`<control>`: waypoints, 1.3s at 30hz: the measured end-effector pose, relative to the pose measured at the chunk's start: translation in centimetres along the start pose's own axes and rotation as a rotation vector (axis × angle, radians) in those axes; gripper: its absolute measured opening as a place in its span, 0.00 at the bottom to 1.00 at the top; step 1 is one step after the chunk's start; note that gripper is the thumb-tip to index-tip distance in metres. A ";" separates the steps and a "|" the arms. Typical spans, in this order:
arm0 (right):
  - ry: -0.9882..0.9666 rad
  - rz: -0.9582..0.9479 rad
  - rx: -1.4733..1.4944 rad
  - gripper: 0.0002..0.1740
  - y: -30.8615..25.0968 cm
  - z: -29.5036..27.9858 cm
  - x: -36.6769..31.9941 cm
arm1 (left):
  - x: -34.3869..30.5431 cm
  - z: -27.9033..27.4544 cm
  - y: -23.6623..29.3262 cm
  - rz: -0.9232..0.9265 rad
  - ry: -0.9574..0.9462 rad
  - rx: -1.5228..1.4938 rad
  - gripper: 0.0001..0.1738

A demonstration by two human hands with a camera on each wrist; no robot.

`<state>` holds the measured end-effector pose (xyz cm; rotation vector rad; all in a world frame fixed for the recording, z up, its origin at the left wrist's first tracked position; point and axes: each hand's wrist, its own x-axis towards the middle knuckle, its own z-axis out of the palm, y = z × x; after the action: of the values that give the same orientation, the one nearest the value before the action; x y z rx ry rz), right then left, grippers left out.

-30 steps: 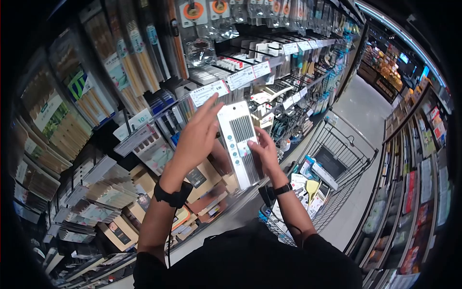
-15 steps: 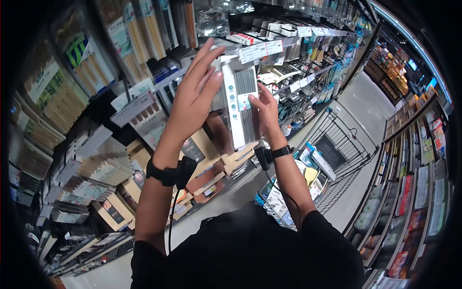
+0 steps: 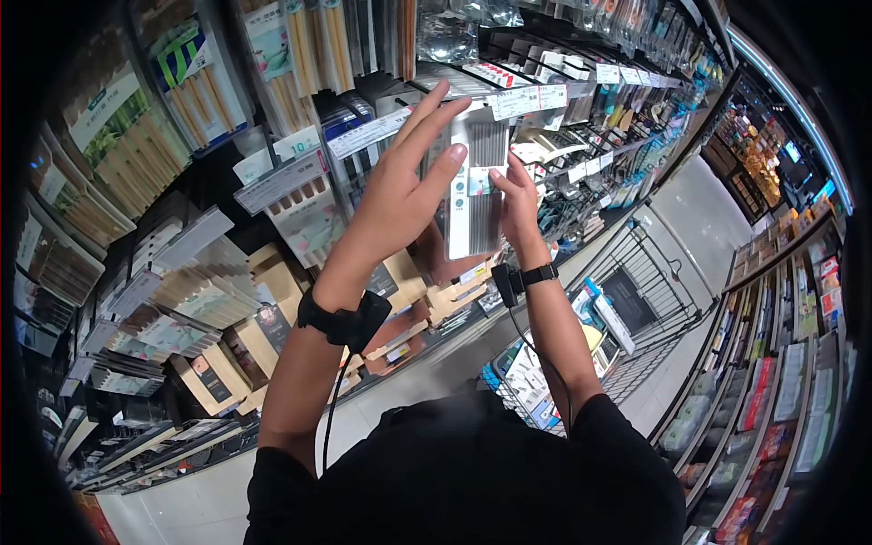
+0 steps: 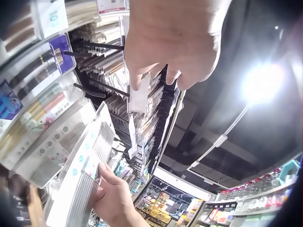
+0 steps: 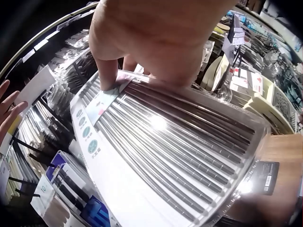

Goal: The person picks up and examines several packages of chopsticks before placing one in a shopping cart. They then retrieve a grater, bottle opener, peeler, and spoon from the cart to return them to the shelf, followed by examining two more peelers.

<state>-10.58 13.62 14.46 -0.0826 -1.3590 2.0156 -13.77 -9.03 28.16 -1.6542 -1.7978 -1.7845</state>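
My right hand [image 3: 520,211] grips the right edge of a clear-boxed pack of metal chopsticks [image 3: 476,223], with the thumb pressed on its front label. Dark grey sticks lie side by side behind the plastic in the right wrist view, beside a white strip [image 5: 97,158] with round teal marks. My left hand [image 3: 400,202] is raised at the pack's left side, its fingers extended toward the shelf price labels [image 3: 527,100]. It overlaps the pack's upper left edge in the head view. From the left wrist, the pack [image 4: 78,189] appears below this hand, tilted.
Hanging packs of wooden chopsticks [image 3: 195,100] fill the rack at left. Boxed goods [image 3: 213,377] sit on lower shelves. A wire shopping cart [image 3: 668,295] with several items stands at right, in an aisle edged by another stocked shelf [image 3: 772,391].
My right hand has lifted the chopstick pack higher and farther forward. The left hand has also risen beside it, and the head view has shifted, bringing the shelves lower left more into view.
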 end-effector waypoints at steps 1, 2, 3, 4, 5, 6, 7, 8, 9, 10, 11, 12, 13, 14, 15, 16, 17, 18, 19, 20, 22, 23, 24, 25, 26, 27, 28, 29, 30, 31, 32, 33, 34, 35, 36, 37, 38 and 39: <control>-0.001 -0.003 0.023 0.31 0.1 -0.2 0.1 | 0.0 -0.1 0.0 -0.003 0.020 0.013 0.25; -0.010 -0.002 0.023 0.31 0.1 -0.3 0.2 | 0.0 -0.2 0.0 -0.001 0.028 0.018 0.25; 0.013 0.027 0.022 0.31 0.1 -0.4 0.2 | 0.0 -0.3 0.0 0.002 0.028 0.010 0.25; 0.039 0.057 0.021 0.31 0.2 -0.5 0.2 | -0.1 -0.4 -0.1 0.003 0.025 0.001 0.25; 0.019 0.054 0.006 0.31 -0.1 -0.2 0.3 | -0.2 -0.4 0.0 0.000 0.022 0.005 0.25; 0.017 0.056 0.007 0.31 0.1 -0.1 0.6 | -0.2 -0.6 0.0 -0.002 0.024 0.007 0.25; -0.010 0.070 -0.020 0.30 0.3 -0.1 1.1 | -0.2 -0.7 0.1 -0.001 -0.002 0.027 0.25; -0.035 0.081 -0.048 0.30 0.6 -0.3 1.7 | -0.1 -0.7 0.1 0.001 -0.030 0.045 0.26; -0.031 0.075 -0.063 0.28 1.1 -0.3 2.3 | -0.1 -0.7 0.1 0.003 -0.034 0.043 0.26; -0.027 0.073 -0.062 0.28 1.5 -0.3 2.8 | -0.2 -0.7 0.0 -0.001 -0.035 0.039 0.25; -0.046 0.045 -0.104 0.27 1.9 -0.4 3.3 | -0.2 -0.8 0.0 -0.004 -0.036 0.036 0.25; -0.064 0.017 -0.146 0.27 2.4 -0.5 3.7 | -0.3 -0.9 -0.1 -0.004 -0.042 0.034 0.25; -0.034 -0.010 -0.204 0.25 3.1 -0.5 4.0 | -0.4 -1.1 -0.2 -0.017 -0.049 0.021 0.25; -0.027 -0.009 -0.203 0.25 3.9 -0.6 4.4 | -0.5 -1.2 -0.3 -0.032 -0.055 0.006 0.25; -0.046 -0.069 -0.235 0.25 4.8 -0.9 4.8 | -0.5 -1.2 -0.3 -0.046 -0.055 -0.022 0.24; -0.065 -0.130 -0.266 0.24 5.5 -1.3 5.2 | -0.6 -1.3 -0.4 -0.048 -0.062 -0.026 0.24; -0.024 -0.122 -0.369 0.22 5.7 -1.5 5.5 | -0.7 -1.4 -0.5 -0.067 -0.060 -0.079 0.24; -0.013 -0.119 -0.368 0.22 6.0 -1.9 5.6 | -0.9 -1.4 -0.5 -0.088 -0.059 -0.132 0.24; 0.041 -0.226 -0.577 0.22 6.4 -2.4 5.5 | -1.2 -1.4 -0.4 -0.139 -0.045 -0.200 0.23; 0.100 -0.327 -0.790 0.21 6.6 -2.9 5.2 | -1.7 -1.3 -0.5 -0.147 -0.061 -0.210 0.23; 0.141 -0.423 -0.907 0.20 6.8 -4.0 3.3 | -3.0 -1.1 -1.0 -0.127 0.000 -0.122 0.22; 0.144 -0.413 -0.888 0.19 7.2 -5.0 2.1 | -3.7 -1.3 -1.0 -0.046 -0.015 0.175 0.21; 0.159 -0.402 -0.875 0.18 7.4 -6.5 0.7 | -4.9 -1.0 -0.9 -0.007 -0.011 0.241 0.20; 0.185 -0.339 -0.871 0.17 6.8 -7.6 -1.2 | -6.3 -0.5 -1.0 -0.033 -0.017 0.281 0.20; 0.270 -0.314 -0.856 0.14 7.4 -9.9 -2.9 | -8.1 0.0 -1.7 -0.082 -0.051 0.294 0.20; 0.352 -0.284 -0.861 0.13 7.6 -12.2 -5.0 | -10.0 0.5 -2.4 -0.101 -0.095 0.351 0.19; 0.429 -0.255 -0.863 0.12 7.5 -14.5 -7.3 | -12.4 1.0 -3.1 -0.187 -0.147 0.315 0.19; 0.510 -0.215 -0.910 0.11 7.9 -17.5 -9.7 | -15.7 1.2 -4.9 -0.376 -0.220 0.234 0.18; 0.585 -0.173 -0.951 0.10 8.6 -20.7 -12.3 | -18.8 1.7 -5.9 -0.550 -0.255 0.129 0.18; 0.653 -0.104 -0.995 0.10 9.7 -24.5 -15.0 | -22.4 1.9 -7.3 -0.690 -0.328 0.110 0.18; 0.715 -0.031 -1.033 0.09 10.7 -28.4 -18.0 | -27.9 1.0 -9.9 -0.808 -0.452 0.224 0.19; 0.792 0.067 -1.072 0.10 11.2 -31.6 -21.0 | -30.2 1.7 -10.0 -0.949 -0.484 0.097 0.17; 0.865 0.168 -1.108 0.10 11.2 -34.4 -24.0 | -33.1 1.5 -10.4 -0.993 -0.607 0.142 0.16; 0.902 0.232 -1.205 0.11 11.0 -37.0 -26.8 | -37.5 0.5 -11.0 -0.889 -0.719 0.208 0.16; 0.931 0.298 -1.299 0.12 10.4 -39.0 -29.2 | -40.0 0.2 -10.6 -0.953 -0.776 0.202 0.17; 0.973 0.383 -1.331 0.12 9.6 -40.1 -31.2 | -42.5 -0.7 -10.5 -1.084 -0.959 0.287 0.17; 1.012 0.468 -1.358 0.13 9.1 -41.1 -32.7 | -44.8 -1.1 -10.0 -1.128 -0.882 0.233 0.17; 1.004 0.562 -1.363 0.14 8.9 -42.6 -34.1 | -43.0 -0.5 -8.6 -1.359 -0.971 0.242 0.17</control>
<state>28.36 25.96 -22.86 -1.9053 -1.7293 0.6788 -3.17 -31.83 -7.72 -1.2412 -3.9808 -0.6291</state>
